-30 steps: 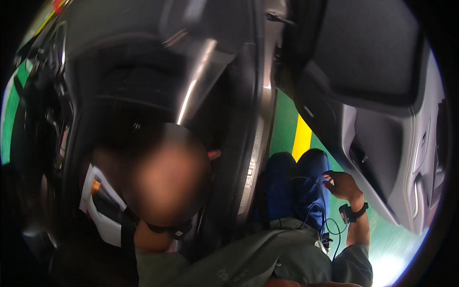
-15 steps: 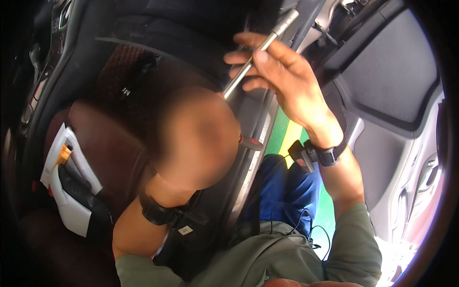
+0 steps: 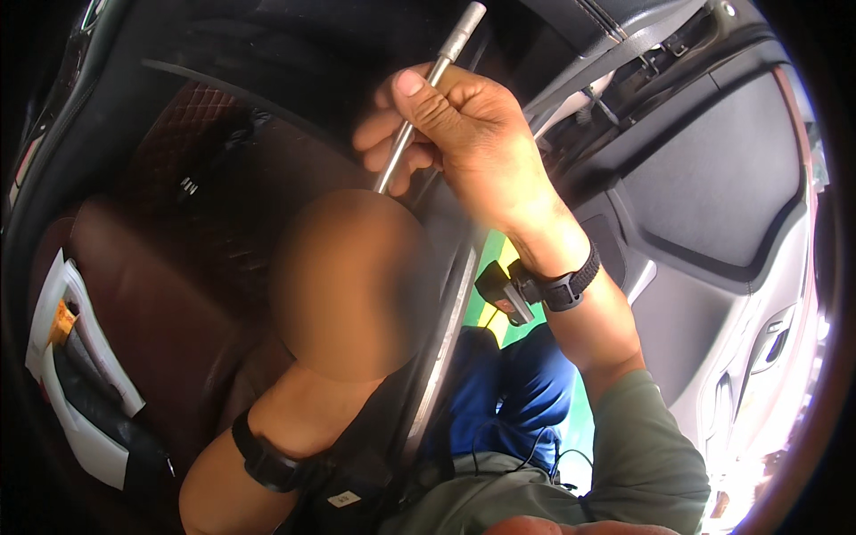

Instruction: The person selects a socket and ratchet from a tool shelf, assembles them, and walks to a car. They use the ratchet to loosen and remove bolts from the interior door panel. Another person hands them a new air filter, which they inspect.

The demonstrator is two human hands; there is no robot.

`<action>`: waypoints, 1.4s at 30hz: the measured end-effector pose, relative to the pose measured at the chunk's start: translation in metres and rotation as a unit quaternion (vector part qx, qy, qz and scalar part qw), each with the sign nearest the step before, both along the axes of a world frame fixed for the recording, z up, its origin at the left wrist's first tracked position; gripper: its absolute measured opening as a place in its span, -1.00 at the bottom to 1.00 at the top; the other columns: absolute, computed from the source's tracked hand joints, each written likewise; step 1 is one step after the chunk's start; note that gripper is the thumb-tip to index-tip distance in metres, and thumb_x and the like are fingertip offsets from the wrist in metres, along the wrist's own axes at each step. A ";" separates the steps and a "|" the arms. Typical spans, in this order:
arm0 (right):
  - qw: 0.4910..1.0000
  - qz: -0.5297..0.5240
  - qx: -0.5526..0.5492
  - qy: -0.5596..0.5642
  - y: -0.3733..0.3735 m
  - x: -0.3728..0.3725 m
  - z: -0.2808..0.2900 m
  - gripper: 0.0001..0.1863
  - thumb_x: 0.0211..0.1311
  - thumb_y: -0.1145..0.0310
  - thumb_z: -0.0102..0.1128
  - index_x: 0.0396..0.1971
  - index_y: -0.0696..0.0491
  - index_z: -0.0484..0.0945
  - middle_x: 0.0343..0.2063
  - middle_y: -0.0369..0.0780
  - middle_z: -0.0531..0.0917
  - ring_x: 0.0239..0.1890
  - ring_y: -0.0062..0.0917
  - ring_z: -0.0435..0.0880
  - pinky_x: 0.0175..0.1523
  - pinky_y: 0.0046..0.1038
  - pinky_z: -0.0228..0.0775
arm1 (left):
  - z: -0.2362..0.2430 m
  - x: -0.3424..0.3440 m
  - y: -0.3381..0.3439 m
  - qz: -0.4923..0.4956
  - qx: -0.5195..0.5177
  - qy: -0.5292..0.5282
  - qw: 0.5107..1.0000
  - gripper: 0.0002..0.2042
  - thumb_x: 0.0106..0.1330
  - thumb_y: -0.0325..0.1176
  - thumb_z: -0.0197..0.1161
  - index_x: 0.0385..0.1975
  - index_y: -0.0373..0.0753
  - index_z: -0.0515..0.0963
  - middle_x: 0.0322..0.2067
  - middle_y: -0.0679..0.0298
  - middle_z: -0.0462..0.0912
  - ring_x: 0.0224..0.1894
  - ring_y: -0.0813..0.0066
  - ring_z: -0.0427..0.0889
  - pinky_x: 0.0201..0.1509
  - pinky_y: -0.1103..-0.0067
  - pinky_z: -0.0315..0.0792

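Observation:
My right hand (image 3: 477, 129) grips a slim silver metal rod, which looks like a socket extension bar (image 3: 458, 34), between thumb and curled fingers. The bar is tilted, its thicker knurled-looking end pointing up and away past the hand. Its lower end runs down to my left hand (image 3: 343, 285), where a blur covers everything. Whether the fingers there are open or closed is hidden, as is whatever they hold. Both hands are raised in the open doorway of a car, in front of a seat.
On the left, a dark red seat (image 3: 147, 294) carries white papers (image 3: 85, 437) and a black item with an orange patch. A door sill (image 3: 437, 366) runs beside my left forearm. To the right stands the open door panel (image 3: 713, 178). Green and yellow floor (image 3: 490, 259) shows below.
The fingers of my right hand, spread loosely before, are now curled more around the bar. The bar stands steeper. A dark handle with a red end beside my left hand no longer shows.

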State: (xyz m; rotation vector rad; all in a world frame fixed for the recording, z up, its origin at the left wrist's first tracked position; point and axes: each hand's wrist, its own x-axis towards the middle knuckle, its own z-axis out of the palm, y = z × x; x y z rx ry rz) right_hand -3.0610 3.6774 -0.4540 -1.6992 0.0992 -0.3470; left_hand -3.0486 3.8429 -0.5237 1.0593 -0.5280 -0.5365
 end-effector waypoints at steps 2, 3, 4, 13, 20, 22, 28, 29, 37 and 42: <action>1.000 -0.022 -0.001 -0.006 0.000 0.004 -0.001 -0.63 0.54 0.20 0.06 -0.21 0.29 0.53 -0.35 -0.01 0.74 -0.38 -0.42 0.78 -0.34 -0.48 0.69 | -0.001 -0.001 -0.001 0.009 -0.012 0.016 1.000 -0.87 0.43 -0.37 0.21 -0.15 -0.27 0.51 -0.18 0.24 0.58 -0.06 0.42 0.58 0.15 0.37 0.53; 0.999 -0.032 0.007 -0.007 -0.002 0.005 -0.002 -0.63 0.54 0.20 0.06 -0.21 0.28 0.53 -0.36 0.00 0.74 -0.38 -0.41 0.78 -0.35 -0.48 0.68 | -0.002 -0.002 -0.003 0.027 0.000 -0.006 1.000 -0.85 0.45 -0.36 0.20 -0.12 -0.27 0.51 -0.16 0.23 0.58 -0.04 0.41 0.58 0.16 0.37 0.53; 0.999 -0.042 0.015 -0.008 -0.005 0.006 -0.002 -0.63 0.54 0.20 0.06 -0.21 0.28 0.53 -0.36 0.00 0.74 -0.38 -0.41 0.77 -0.36 -0.48 0.68 | -0.003 -0.004 -0.006 0.072 0.045 -0.081 0.993 -0.83 0.46 -0.33 0.20 -0.08 -0.26 0.50 -0.14 0.23 0.58 -0.02 0.39 0.59 0.16 0.37 0.54; 0.998 -0.028 0.013 -0.046 -0.019 0.016 0.007 -0.64 0.54 0.20 0.06 -0.20 0.26 0.55 -0.37 -0.02 0.74 -0.44 -0.42 0.74 -0.41 -0.52 0.59 | 0.013 0.003 -0.022 0.016 -0.064 0.226 0.972 -0.73 0.48 -0.25 0.21 0.00 -0.31 0.47 -0.10 0.17 0.57 0.02 0.39 0.61 0.13 0.42 0.58; 0.999 0.002 0.005 -0.054 -0.027 0.013 0.008 -0.65 0.53 0.17 0.06 -0.16 0.21 0.56 -0.35 -0.04 0.75 -0.42 -0.41 0.76 -0.37 -0.53 0.59 | 0.014 0.006 -0.026 0.028 -0.047 0.175 0.983 -0.74 0.51 -0.31 0.16 0.00 -0.38 0.46 -0.12 0.16 0.55 -0.06 0.46 0.63 0.06 0.51 0.62; 0.998 0.031 0.019 -0.054 -0.026 0.016 0.013 -0.64 0.54 0.16 0.04 -0.15 0.21 0.55 -0.32 -0.04 0.75 -0.39 -0.41 0.76 -0.31 -0.53 0.61 | 0.015 0.005 -0.024 0.072 -0.018 0.049 0.996 -0.76 0.53 -0.32 0.12 -0.01 -0.38 0.46 -0.18 0.21 0.55 -0.12 0.52 0.64 -0.05 0.60 0.62; 0.995 0.005 -0.090 -0.045 -0.025 -0.002 -0.007 -0.60 0.57 0.12 -0.01 -0.01 0.20 0.52 -0.10 -0.10 0.71 -0.12 -0.49 0.73 -0.05 -0.49 0.60 | 0.012 0.015 -0.029 0.070 -0.004 -0.020 0.997 -0.78 0.57 -0.32 0.06 -0.03 -0.35 0.48 -0.34 0.32 0.54 -0.33 0.66 0.63 -0.39 0.75 0.49; 0.989 0.000 -0.149 -0.009 -0.026 -0.014 -0.016 -0.68 0.51 0.20 0.12 -0.08 0.19 0.52 -0.22 -0.17 0.73 -0.19 -0.54 0.73 -0.18 -0.49 0.57 | 0.019 0.019 -0.024 0.049 -0.005 0.021 0.999 -0.79 0.57 -0.31 0.06 -0.04 -0.34 0.49 -0.37 0.34 0.54 -0.36 0.67 0.62 -0.43 0.75 0.46; 0.966 0.089 0.020 0.243 0.004 -0.084 -0.001 -0.63 0.43 0.22 0.23 -0.03 0.23 0.49 -0.49 -0.28 0.64 -0.46 -0.65 0.61 -0.35 -0.56 0.43 | 0.016 0.025 -0.025 -0.075 0.007 0.187 0.980 -0.76 0.58 -0.18 0.02 -0.10 -0.22 0.51 -0.40 0.39 0.47 -0.42 0.65 0.56 -0.57 0.79 0.28; 0.971 0.049 0.100 0.211 0.012 -0.078 -0.001 -0.73 0.39 0.36 0.22 -0.09 0.26 0.53 -0.51 -0.28 0.62 -0.50 -0.73 0.52 -0.42 -0.62 0.31 | 0.022 0.031 -0.018 -0.048 -0.034 0.187 0.981 -0.70 0.47 -0.32 0.06 0.12 -0.27 0.40 -0.26 0.32 0.52 -0.30 0.53 0.59 -0.44 0.73 0.38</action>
